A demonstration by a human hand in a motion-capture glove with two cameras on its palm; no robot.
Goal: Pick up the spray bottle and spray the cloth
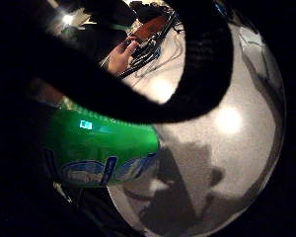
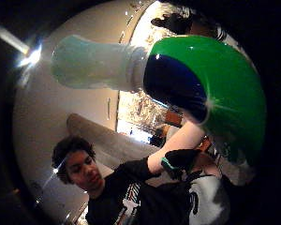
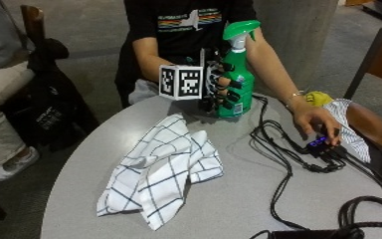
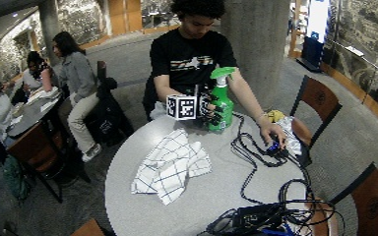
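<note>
Crumpled white checked cloth [image 3: 161,172] lying mid-table as the target, then gloved right hand [image 3: 219,87] with fingers curled around the upright green spray bottle [image 3: 235,74] near the table's far edge, apparently for lifting, nozzle aimed clothward.

Soft, even indoor light is falling across the round grey worktop [image 3: 257,199], throwing only faint shadows beneath the white, dark-checked cloth [image 3: 164,169]. In the palm views, bright ceiling lamps are reflecting as white glare spots on the worktop, and a darker shadow is lying beside the green plastic spray bottle [image 1: 101,150]. Highlights are glinting on its glossy shoulder. The palm views' edges are falling away into darkness, with straight lines bending strongly.
</note>
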